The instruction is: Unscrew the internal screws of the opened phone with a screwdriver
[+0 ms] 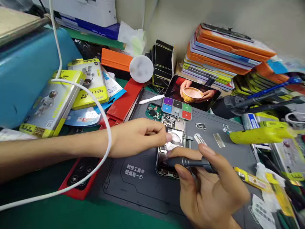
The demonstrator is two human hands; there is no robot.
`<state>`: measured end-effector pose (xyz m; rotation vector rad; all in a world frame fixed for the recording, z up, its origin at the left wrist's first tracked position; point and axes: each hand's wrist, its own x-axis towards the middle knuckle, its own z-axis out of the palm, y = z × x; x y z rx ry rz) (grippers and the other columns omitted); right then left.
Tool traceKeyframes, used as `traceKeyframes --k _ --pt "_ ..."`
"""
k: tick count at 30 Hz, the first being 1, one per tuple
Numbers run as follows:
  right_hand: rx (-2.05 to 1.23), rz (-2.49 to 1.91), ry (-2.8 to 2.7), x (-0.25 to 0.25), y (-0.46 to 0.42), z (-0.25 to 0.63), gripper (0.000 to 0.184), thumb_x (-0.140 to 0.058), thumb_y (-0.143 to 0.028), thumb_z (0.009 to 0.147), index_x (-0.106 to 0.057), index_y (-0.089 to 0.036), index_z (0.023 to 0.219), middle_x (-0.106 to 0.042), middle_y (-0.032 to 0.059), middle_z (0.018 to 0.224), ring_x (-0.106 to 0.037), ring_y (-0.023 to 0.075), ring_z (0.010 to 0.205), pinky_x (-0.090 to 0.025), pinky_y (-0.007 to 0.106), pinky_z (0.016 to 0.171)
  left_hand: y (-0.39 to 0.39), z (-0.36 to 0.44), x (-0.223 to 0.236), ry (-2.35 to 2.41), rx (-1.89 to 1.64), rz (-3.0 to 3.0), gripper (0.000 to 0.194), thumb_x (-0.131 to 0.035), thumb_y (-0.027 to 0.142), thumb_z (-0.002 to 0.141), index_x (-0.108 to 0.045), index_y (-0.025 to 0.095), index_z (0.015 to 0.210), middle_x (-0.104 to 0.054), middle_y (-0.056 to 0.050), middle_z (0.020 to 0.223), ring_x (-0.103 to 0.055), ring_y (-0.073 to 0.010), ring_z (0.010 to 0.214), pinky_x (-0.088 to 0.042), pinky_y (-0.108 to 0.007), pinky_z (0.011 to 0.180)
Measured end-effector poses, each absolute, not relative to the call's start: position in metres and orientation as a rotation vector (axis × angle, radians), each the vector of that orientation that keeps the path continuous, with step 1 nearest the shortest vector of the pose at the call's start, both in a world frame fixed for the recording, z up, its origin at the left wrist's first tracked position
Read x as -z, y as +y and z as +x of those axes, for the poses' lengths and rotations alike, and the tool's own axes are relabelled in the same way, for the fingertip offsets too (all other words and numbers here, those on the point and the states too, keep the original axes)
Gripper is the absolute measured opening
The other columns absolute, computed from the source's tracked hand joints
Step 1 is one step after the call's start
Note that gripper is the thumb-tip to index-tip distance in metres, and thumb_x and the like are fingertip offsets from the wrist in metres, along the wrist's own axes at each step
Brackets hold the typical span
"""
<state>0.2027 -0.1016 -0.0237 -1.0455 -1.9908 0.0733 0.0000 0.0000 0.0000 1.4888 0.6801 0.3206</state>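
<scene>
An opened smartphone [171,143], its inner parts exposed, lies on the dark grey work mat [152,194]. My left hand [140,136] reaches in from the left, fingers curled and thumb tip over the middle of the phone. Whatever may be between that thumb and index finger is hidden. My right hand [212,184] grips a dark grey pen-shaped tool [190,162] between thumb and fingers, slanted across the lower part of the phone. Where its far end touches is too blurred to make out.
A white cable [108,130] loops across my left forearm. Behind the opened phone stand a coloured tray [176,108] and a propped phone playing video [193,92]. Razor blades [199,139] and small parts lie right, near a yellow bottle [257,135]. Battery boxes [88,82] are piled left.
</scene>
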Motion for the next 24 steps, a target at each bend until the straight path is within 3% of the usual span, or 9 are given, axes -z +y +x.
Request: traceKeyframes --k 3,6,9,12,16,19,24 --pt "-0.078 -1.057 -1.990 0.018 -0.102 0.200 0.027 -0.056 -0.001 0.106 -0.046 0.001 0.131 -0.059 0.0111 0.116 -0.065 -0.0005 0.116 -0.060 0.013 0.113 0.000 -0.001 -0.001 0.666 -0.308 1.414 0.045 -0.069 0.041 0.107 -0.046 0.016 0.077 -0.039 0.007 0.067 -0.034 -0.0058 0.057 -0.028 -0.018 0.050" --pt "-0.086 -1.089 -1.960 0.012 -0.102 0.200 0.030 -0.051 -0.002 0.107 -0.046 -0.001 0.136 -0.058 0.0104 0.116 -0.065 -0.0025 0.111 -0.062 0.012 0.111 0.000 -0.001 0.002 0.672 -0.301 1.350 0.032 -0.071 0.041 0.105 -0.060 0.017 0.088 -0.050 0.008 0.067 -0.043 -0.0065 0.056 -0.035 -0.017 0.051" --pt "-0.237 -1.111 -1.875 0.010 -0.104 0.200 0.048 -0.045 0.001 0.108 -0.037 -0.004 0.154 -0.059 0.0088 0.111 -0.066 -0.0009 0.108 -0.064 0.014 0.104 0.000 0.000 0.007 0.657 -0.291 1.369 0.022 -0.070 0.037 0.106 -0.075 0.017 0.114 -0.066 0.005 0.076 -0.054 -0.0070 0.059 -0.044 -0.017 0.056" --pt "-0.331 -1.106 -1.666 0.013 -0.105 0.201 0.057 -0.043 0.001 0.108 -0.028 -0.009 0.162 -0.057 0.0080 0.112 -0.067 0.0009 0.106 -0.065 0.015 0.094 0.002 -0.001 0.009 0.598 -0.207 1.388 0.027 -0.072 0.029 0.105 -0.079 0.018 0.128 -0.079 0.000 0.094 -0.060 -0.0058 0.065 -0.046 -0.016 0.059" --pt "-0.466 -1.178 -1.543 0.016 -0.106 0.203 0.054 -0.043 -0.010 0.115 -0.020 -0.013 0.164 -0.057 0.0080 0.113 -0.066 -0.0002 0.107 -0.065 0.010 0.090 0.003 -0.002 0.007 0.544 -0.184 1.324 0.026 -0.080 0.021 0.098 -0.081 0.015 0.124 -0.084 -0.003 0.108 -0.066 -0.0056 0.074 -0.050 -0.013 0.065" --pt "-0.498 -1.210 -1.520 0.016 -0.107 0.201 0.053 -0.044 -0.015 0.116 -0.018 -0.014 0.163 -0.058 0.0081 0.114 -0.066 0.0005 0.108 -0.065 0.011 0.090 0.003 -0.003 0.007 0.576 -0.228 1.242 0.020 -0.084 0.020 0.095 -0.082 0.017 0.115 -0.085 0.000 0.101 -0.070 -0.0057 0.074 -0.054 -0.013 0.067" --pt "-0.338 -1.133 -1.558 0.008 -0.104 0.198 0.042 -0.045 -0.002 0.111 -0.029 -0.006 0.150 -0.058 0.0046 0.107 -0.069 -0.0001 0.104 -0.065 0.015 0.102 0.004 -0.003 0.007 0.558 -0.221 1.237 0.008 -0.085 0.018 0.095 -0.082 0.017 0.103 -0.081 0.003 0.088 -0.072 -0.0055 0.077 -0.056 -0.011 0.068"
